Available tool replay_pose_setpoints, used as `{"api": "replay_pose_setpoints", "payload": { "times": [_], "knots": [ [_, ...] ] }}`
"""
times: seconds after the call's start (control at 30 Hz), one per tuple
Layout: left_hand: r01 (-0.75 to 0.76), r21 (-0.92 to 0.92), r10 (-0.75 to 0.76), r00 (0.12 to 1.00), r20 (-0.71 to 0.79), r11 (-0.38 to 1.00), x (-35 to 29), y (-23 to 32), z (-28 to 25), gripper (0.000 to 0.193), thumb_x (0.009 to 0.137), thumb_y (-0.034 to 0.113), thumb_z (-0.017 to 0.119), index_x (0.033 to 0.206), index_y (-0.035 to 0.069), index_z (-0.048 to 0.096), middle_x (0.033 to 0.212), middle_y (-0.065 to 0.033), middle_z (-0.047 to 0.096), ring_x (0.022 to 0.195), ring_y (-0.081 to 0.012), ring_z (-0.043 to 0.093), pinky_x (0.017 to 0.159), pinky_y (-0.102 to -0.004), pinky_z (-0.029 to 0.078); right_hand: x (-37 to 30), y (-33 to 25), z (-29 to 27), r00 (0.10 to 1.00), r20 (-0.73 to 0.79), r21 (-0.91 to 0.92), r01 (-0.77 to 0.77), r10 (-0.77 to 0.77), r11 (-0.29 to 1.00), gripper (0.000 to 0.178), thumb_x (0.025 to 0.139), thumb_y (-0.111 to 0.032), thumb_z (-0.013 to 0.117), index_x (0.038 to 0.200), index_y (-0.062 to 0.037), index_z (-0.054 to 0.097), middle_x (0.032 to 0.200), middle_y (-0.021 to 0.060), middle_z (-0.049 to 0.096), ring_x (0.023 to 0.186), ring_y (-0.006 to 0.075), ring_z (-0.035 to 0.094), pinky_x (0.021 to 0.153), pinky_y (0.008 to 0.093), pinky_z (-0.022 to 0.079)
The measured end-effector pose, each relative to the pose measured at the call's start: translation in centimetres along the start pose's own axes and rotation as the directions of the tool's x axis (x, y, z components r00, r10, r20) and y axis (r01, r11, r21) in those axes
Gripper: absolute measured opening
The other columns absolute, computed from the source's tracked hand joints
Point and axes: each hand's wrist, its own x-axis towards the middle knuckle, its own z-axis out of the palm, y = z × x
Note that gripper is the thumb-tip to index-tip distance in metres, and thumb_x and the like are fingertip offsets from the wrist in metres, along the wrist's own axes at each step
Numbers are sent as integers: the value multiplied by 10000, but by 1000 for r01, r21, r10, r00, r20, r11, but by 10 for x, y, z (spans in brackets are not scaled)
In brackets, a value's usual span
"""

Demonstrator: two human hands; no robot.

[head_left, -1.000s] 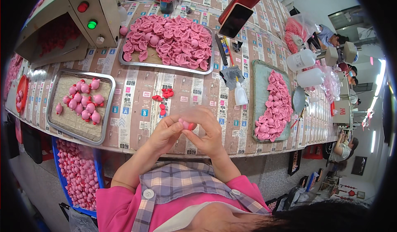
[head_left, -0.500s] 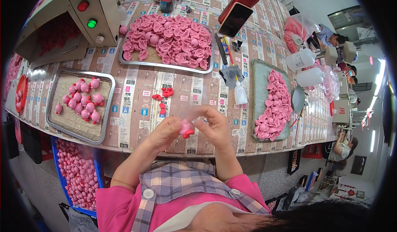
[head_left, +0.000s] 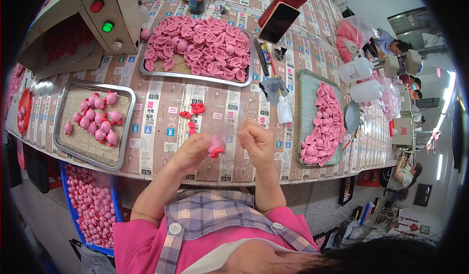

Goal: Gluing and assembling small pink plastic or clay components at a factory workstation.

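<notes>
My left hand (head_left: 193,149) is closed on a small pink figure (head_left: 215,145) with a rounded body and a red base, held above the table's front edge. Just to its right, my right hand (head_left: 256,142) is raised with its fingers curled in, apart from the figure. Whether anything sits between its fingertips is hidden by the curl and some blur. Beyond my hands, several small red pieces (head_left: 197,109) lie on the table. Over to the left, a metal tray (head_left: 128,127) lined with brown paper carries several pink figures (head_left: 100,116) with red parts.
A large tray (head_left: 178,74) heaped with pink moulded pieces stands behind. To the right are a green tray (head_left: 306,112) of pink pieces, a white squeeze bottle (head_left: 284,111) and a phone (head_left: 278,23). A metal box (head_left: 122,17) stands far left; a blue crate (head_left: 68,196) sits below.
My right hand has drawn away from the pink figure, and its fingers have curled in. My left hand has shifted slightly left with the figure, which is tilted differently.
</notes>
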Motion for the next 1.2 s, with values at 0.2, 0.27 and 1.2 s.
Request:
{"api": "replay_pose_setpoints", "payload": {
  "times": [0.2,0.27,1.2],
  "knots": [
    [-28,-97,33,998,49,995,0,0,-2,432,738,437,566,891,34,549,821,-22,558,741,-97,507,675,-243,394,-2,-15,13,988,-61,-81,134,-139,988,104,714,-108,604,692,-27,542,650,53,525,604,162,490,573,255,361],
    [-15,-119,16,1000,7,993,-1,5,3,419,760,429,541,907,36,543,832,-21,555,751,-94,505,683,-243,394,-2,-25,17,977,-14,-52,212,-213,976,89,680,-96,624,732,-47,570,684,48,547,642,170,505,604,277,371],
    [509,833,808,573,-138,-218,-61,128,-115,324,708,339,563,690,18,610,807,-85,550,846,-248,464,739,-360,341,-2,2,39,990,82,-283,130,-111,950,57,685,-30,600,729,-18,567,670,73,543,624,174,515,587,265,392]
  ]
}}
